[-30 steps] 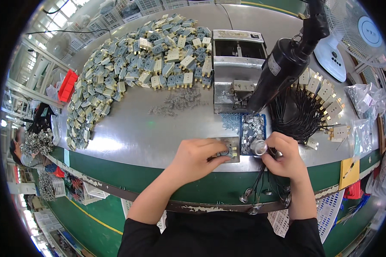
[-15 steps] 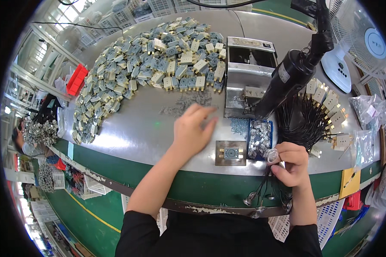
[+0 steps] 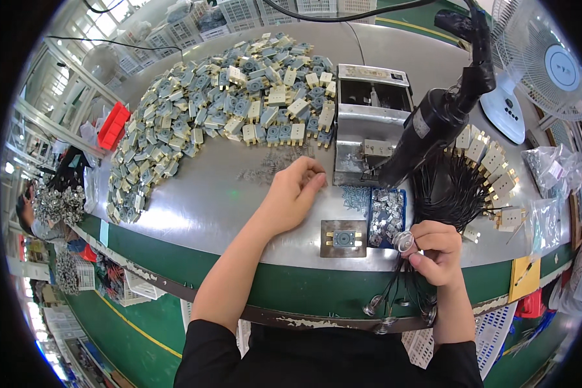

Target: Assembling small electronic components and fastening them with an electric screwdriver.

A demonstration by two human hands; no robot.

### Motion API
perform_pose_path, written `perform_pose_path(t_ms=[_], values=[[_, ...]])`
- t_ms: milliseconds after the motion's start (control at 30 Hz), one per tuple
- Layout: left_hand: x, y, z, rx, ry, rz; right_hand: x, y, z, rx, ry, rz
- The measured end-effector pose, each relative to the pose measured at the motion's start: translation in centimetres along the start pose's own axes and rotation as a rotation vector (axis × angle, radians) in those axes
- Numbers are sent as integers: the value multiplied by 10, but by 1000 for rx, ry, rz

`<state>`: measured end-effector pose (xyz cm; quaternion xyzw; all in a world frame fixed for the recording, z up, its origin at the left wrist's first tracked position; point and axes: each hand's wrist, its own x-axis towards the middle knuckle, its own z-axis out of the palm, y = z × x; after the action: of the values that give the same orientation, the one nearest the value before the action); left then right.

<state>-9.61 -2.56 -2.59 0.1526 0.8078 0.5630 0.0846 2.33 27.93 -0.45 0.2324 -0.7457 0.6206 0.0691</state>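
My left hand point(image 3: 292, 196) is over the steel tabletop beside a scatter of small grey metal parts point(image 3: 265, 169). Its thumb and forefinger are pressed together; whatever may be between them is too small to make out. My right hand point(image 3: 438, 251) pinches a round silver metal cap point(image 3: 403, 242) at the table's front edge. Black wires with similar round metal ends point(image 3: 372, 305) hang below that hand. Between my hands, a grey switch-like block with brass tabs point(image 3: 344, 238) sits in a flat metal fixture point(image 3: 330, 251). A blue tray point(image 3: 405, 200) of small metal clips lies beside it.
A large heap of grey and cream blocks point(image 3: 239, 90) covers the back left. A metal box-shaped device point(image 3: 362, 123) and a black cylindrical tool point(image 3: 427, 132) stand ahead. Small bluish screws point(image 3: 355, 197), bundled black wires point(image 3: 443, 194) and a fan point(image 3: 562, 68) are rightward.
My left forefinger and thumb, apart before, have come together beside the grey metal parts. My right hand still holds the metal cap, turned slightly. The whole view has shifted a little.
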Motion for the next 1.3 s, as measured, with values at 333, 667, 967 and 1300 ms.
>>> perform_pose_path(t_ms=[333,667,967,1300], values=[[-37,15,19,-620,-194,-296,30,-27,19,-191,-60,271],[-42,37,28,-591,-280,-301,57,-18,48,-255,-40,281],[-50,21,17,-725,-398,-369,64,-15,53,-306,-170,212],[-67,5,7,-389,23,-76,74,-3,63,-379,-142,250]])
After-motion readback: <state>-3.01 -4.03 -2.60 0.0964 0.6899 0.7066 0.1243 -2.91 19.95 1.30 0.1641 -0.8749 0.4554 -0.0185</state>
